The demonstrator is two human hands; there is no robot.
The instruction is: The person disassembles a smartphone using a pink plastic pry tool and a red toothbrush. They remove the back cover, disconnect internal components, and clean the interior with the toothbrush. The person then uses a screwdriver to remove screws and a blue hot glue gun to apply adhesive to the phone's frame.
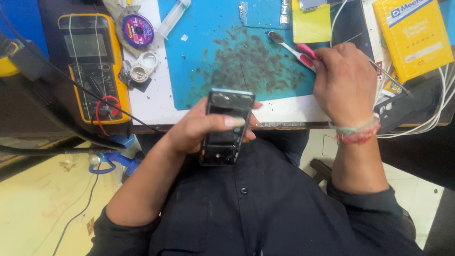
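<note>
My left hand [201, 127] holds an opened phone [225, 125] upright over my lap, its dark inner side facing me and my thumb lying across it. On the table, my right hand [343, 83] grips a white and pink toothbrush [294, 50] whose dirty bristle head rests on the blue work mat [199, 57]. A thin metal tool [391, 78] sticks out from under the same hand toward the right.
A yellow multimeter [95, 66] with red and black leads stands at the left. A solder wick spool [137, 30], a small round part [143, 66], a yellow sheet [311, 23], a yellow box [412, 33] and white cables [436, 109] surround the mat.
</note>
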